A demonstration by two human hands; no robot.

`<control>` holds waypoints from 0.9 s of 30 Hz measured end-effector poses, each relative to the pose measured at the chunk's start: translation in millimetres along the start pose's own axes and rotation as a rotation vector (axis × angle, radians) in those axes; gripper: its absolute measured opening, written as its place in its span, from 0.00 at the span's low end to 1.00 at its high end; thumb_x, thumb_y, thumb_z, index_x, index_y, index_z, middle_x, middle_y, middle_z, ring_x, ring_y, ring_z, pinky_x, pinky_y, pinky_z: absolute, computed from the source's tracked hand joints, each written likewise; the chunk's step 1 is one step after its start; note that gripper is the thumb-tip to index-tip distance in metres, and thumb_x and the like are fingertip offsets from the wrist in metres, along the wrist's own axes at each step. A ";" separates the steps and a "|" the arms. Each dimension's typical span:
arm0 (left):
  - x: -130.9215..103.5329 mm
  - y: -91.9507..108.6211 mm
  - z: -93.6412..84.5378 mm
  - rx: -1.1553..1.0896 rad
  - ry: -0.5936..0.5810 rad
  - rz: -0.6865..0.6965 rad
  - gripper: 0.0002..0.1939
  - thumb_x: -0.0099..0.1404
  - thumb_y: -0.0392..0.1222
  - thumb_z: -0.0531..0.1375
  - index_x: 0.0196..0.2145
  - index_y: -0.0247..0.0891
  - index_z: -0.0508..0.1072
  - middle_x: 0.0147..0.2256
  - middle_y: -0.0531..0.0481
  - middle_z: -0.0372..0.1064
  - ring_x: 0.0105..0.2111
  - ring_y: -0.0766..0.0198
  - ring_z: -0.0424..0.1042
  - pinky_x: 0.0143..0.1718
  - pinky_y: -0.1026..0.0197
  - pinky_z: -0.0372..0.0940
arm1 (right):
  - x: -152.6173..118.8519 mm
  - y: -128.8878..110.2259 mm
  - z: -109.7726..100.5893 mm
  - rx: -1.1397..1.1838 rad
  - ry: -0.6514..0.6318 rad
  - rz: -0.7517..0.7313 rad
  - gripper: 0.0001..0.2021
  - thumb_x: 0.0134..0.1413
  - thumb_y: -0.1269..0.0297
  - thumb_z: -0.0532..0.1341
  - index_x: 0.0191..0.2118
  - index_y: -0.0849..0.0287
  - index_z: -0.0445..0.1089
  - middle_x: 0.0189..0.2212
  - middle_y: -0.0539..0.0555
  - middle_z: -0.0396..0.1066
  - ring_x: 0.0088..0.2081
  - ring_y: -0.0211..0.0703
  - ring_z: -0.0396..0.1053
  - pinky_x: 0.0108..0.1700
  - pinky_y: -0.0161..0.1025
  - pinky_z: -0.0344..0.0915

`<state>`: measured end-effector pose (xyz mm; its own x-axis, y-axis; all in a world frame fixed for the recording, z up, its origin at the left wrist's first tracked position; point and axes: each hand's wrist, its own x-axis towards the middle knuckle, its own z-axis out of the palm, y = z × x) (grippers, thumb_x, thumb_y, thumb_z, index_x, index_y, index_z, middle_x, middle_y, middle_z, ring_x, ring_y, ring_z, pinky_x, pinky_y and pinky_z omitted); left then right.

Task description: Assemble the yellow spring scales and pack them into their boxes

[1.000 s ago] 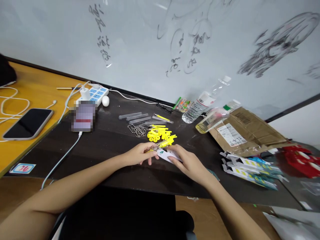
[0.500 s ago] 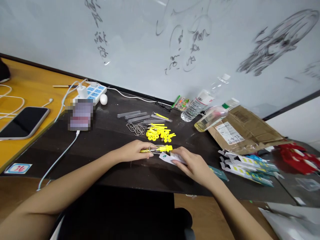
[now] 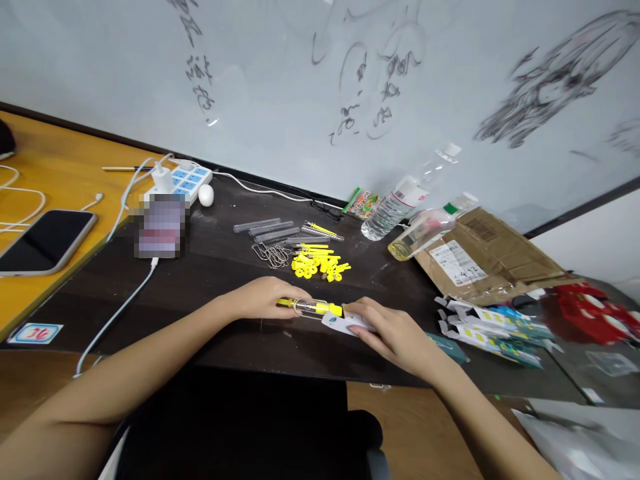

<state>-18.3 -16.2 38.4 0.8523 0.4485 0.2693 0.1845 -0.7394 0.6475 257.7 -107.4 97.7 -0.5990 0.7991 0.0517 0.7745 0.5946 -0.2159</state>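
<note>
My left hand (image 3: pixel 273 299) is closed on a clear tube with yellow ends (image 3: pixel 313 307), held roughly level above the dark desk's front part. A metal wire loop lies around the tube. My right hand (image 3: pixel 385 328) pinches a white card (image 3: pixel 340 323) with a small green mark, close to the tube's right end. Beyond the hands lie several small yellow parts (image 3: pixel 320 262), silver wire hooks (image 3: pixel 271 255) and clear tubes (image 3: pixel 273 233). A ruler-like clear strip with a yellow piece (image 3: pixel 323 231) lies behind the yellow parts.
Two bottles (image 3: pixel 395 208) lean by a cardboard package (image 3: pixel 487 257) at the right. Flat printed boxes (image 3: pixel 500 333) lie near the right edge. At left are a phone (image 3: pixel 47 241), a power strip (image 3: pixel 189 180) and a white cable (image 3: pixel 117 313).
The tube has turned slightly and shows more of its length between my hands. My right hand and the white card have shifted slightly to the right.
</note>
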 end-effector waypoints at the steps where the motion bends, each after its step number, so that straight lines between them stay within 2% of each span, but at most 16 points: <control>1: -0.3 -0.6 1.4 0.026 -0.003 0.008 0.19 0.63 0.40 0.57 0.52 0.46 0.71 0.46 0.50 0.75 0.43 0.64 0.74 0.44 0.64 0.63 | -0.5 0.5 -0.8 -0.005 -0.001 0.004 0.15 0.64 0.59 0.50 0.54 0.55 0.62 0.47 0.59 0.70 0.43 0.47 0.72 0.42 0.43 0.70; 5: -1.8 0.6 5.8 0.175 -0.018 0.011 0.19 0.63 0.40 0.57 0.52 0.50 0.71 0.43 0.53 0.75 0.39 0.64 0.75 0.40 0.65 0.63 | -1.1 -0.2 -2.1 -0.053 -0.041 -0.006 0.15 0.65 0.59 0.49 0.54 0.54 0.61 0.48 0.59 0.69 0.43 0.47 0.72 0.41 0.42 0.69; 10: -2.3 3.9 7.9 0.375 -0.012 0.024 0.18 0.62 0.42 0.57 0.50 0.51 0.72 0.32 0.54 0.74 0.30 0.66 0.73 0.30 0.67 0.59 | 4.9 -5.2 1.7 -0.107 -0.094 -0.054 0.16 0.65 0.58 0.49 0.54 0.54 0.64 0.42 0.58 0.71 0.37 0.44 0.72 0.36 0.40 0.68; 13: -2.5 1.9 8.2 0.381 0.000 0.044 0.17 0.62 0.42 0.57 0.50 0.51 0.72 0.32 0.55 0.73 0.30 0.67 0.72 0.30 0.67 0.59 | 10.4 -7.1 3.9 -0.066 -0.120 -0.063 0.16 0.65 0.58 0.50 0.54 0.53 0.64 0.41 0.57 0.71 0.36 0.44 0.72 0.35 0.39 0.67; 18: -2.5 -0.2 9.5 0.347 0.009 0.060 0.18 0.62 0.42 0.57 0.51 0.52 0.71 0.34 0.55 0.74 0.32 0.66 0.73 0.31 0.66 0.59 | 18.3 -12.1 4.3 0.086 -0.147 -0.035 0.15 0.64 0.57 0.51 0.53 0.51 0.62 0.45 0.56 0.70 0.42 0.46 0.72 0.41 0.41 0.68; 21: -1.7 -0.3 11.2 0.359 0.016 0.053 0.18 0.63 0.45 0.57 0.51 0.50 0.70 0.35 0.54 0.75 0.32 0.66 0.73 0.31 0.66 0.58 | 24.3 -14.1 5.4 0.220 -0.148 0.021 0.13 0.63 0.57 0.53 0.51 0.51 0.63 0.47 0.55 0.69 0.45 0.47 0.70 0.45 0.44 0.67; 23: -1.3 -1.0 10.8 0.395 0.051 0.008 0.17 0.63 0.48 0.57 0.49 0.47 0.71 0.35 0.54 0.75 0.32 0.66 0.73 0.30 0.66 0.57 | 29.6 -12.1 9.2 0.377 -0.144 0.078 0.12 0.62 0.57 0.54 0.49 0.52 0.63 0.45 0.54 0.69 0.44 0.45 0.70 0.45 0.43 0.68; 27: -1.4 -3.5 3.0 0.489 0.217 -0.163 0.24 0.58 0.63 0.58 0.42 0.41 0.72 0.32 0.51 0.75 0.29 0.65 0.72 0.27 0.66 0.55 | 41.7 -0.4 27.8 0.962 -0.170 0.274 0.14 0.62 0.53 0.53 0.49 0.53 0.59 0.36 0.51 0.68 0.26 0.36 0.71 0.28 0.36 0.70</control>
<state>-18.7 -15.7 33.6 0.6829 0.6313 0.3676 0.5551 -0.7755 0.3008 226.8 -76.8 72.8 -0.5043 0.8294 -0.2404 0.4422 0.0089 -0.8969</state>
